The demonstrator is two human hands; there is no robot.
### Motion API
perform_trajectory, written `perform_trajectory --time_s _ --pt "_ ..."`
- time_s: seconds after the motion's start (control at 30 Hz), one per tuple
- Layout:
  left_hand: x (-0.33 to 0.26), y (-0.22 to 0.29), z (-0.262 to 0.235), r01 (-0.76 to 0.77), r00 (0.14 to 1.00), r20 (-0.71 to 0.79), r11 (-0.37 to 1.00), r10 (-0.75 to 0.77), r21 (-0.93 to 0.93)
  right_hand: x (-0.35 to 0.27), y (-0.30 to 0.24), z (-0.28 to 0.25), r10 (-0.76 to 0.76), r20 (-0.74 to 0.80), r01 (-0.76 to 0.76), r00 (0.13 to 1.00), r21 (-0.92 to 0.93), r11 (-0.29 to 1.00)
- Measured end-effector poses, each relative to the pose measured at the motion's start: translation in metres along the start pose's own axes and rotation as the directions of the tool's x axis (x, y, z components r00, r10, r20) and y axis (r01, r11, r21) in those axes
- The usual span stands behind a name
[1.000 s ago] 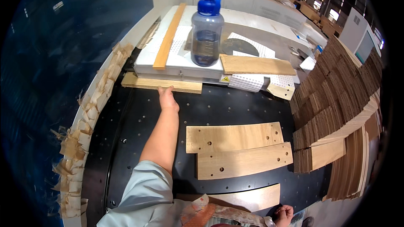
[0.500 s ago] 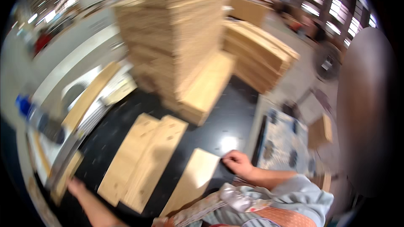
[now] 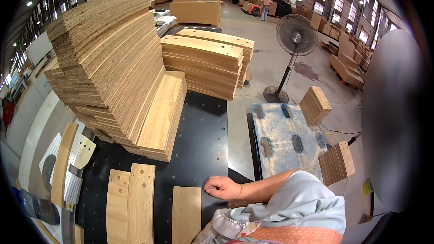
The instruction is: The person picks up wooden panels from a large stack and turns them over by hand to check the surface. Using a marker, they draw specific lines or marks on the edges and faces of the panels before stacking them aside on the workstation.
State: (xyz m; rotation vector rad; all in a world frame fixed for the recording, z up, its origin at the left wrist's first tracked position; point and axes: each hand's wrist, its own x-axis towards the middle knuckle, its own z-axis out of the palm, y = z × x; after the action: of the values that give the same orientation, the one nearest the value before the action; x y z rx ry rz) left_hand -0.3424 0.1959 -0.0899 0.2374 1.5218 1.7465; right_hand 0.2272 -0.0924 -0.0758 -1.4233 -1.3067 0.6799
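Note:
My right hand (image 3: 222, 188) rests on the black table (image 3: 202, 131) with its fingers curled in and nothing visible in them. Just left of it lies a plain light wood board (image 3: 186, 214), close to the fingertips. Farther left, two wooden boards with drilled holes lie side by side: one board (image 3: 141, 203) and its neighbour (image 3: 117, 208). My left hand is out of the picture.
A tall stack of boards (image 3: 108, 63) rises at the back left, with lower drilled stacks (image 3: 203, 65) behind. At right are a dusty blue pallet (image 3: 282, 140), small board stacks (image 3: 337, 162) and a standing fan (image 3: 296, 36). A bottle (image 3: 40, 208) stands far left.
The view has swung to the right and up, bringing the fan and a distant person clearly in. My left hand, earlier near a board at the left edge, has left the picture. My right hand stays curled.

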Motion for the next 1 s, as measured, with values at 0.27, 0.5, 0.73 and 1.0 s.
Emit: perform_trajectory --time_s 0.27,0.5,0.73,1.0 --pt "0.011 0.026 -0.028 0.127 0.990 0.045 0.980 -0.136 0.155 0.010 0.008 0.000 -0.134 -0.046 0.131 0.990 -0.058 0.990" --pt "-0.222 -0.004 0.050 -0.653 0.690 0.694 0.590 0.205 0.475 0.009 -0.002 -0.004 -0.116 0.043 0.117 0.992 -0.027 0.993" --pt "-0.317 -0.054 0.099 -0.952 0.283 0.948 -0.162 -0.146 0.259 0.007 -0.001 -0.009 -0.090 0.017 0.088 0.996 0.117 0.989" --pt "-0.322 -0.097 0.095 -0.891 0.346 0.933 -0.343 -0.094 0.296 0.010 -0.002 -0.015 -0.157 0.119 0.145 0.980 0.105 0.984"
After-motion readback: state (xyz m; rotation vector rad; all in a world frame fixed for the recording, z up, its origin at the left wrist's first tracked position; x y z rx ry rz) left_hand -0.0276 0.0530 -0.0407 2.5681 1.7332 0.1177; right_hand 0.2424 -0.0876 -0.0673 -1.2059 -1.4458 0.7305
